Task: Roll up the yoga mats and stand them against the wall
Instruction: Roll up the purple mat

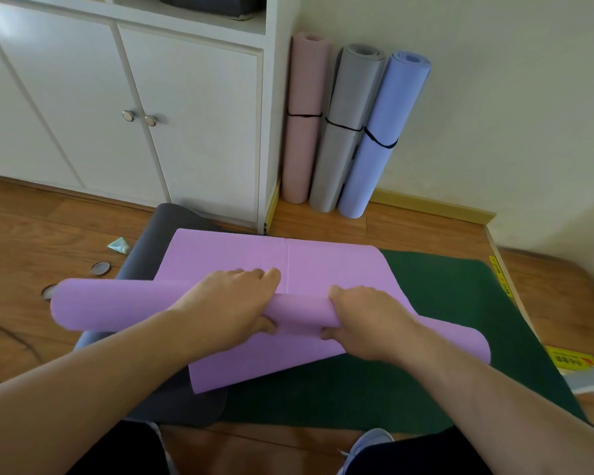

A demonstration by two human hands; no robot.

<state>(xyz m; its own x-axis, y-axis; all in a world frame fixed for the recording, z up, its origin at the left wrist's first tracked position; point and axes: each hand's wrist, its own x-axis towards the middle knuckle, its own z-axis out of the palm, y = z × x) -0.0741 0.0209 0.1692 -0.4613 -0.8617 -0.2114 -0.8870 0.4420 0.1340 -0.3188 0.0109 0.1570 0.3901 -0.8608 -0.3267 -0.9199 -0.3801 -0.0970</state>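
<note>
Gripping purple mat [240, 262] roll, left hand [230, 303], right hand [364, 320]

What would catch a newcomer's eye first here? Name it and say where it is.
First, the purple mat at centre, half rolled, with the left hand and right hand gripping the roll. It lies over a green mat and a dark grey mat. Behind, pink, grey and blue rolled mats stand against the wall.

- One head-worn camera, looking forward and steeply down from close above the purple mat [323, 265].
- It faces the cabinet [186, 114] and wall [494, 97].
</note>
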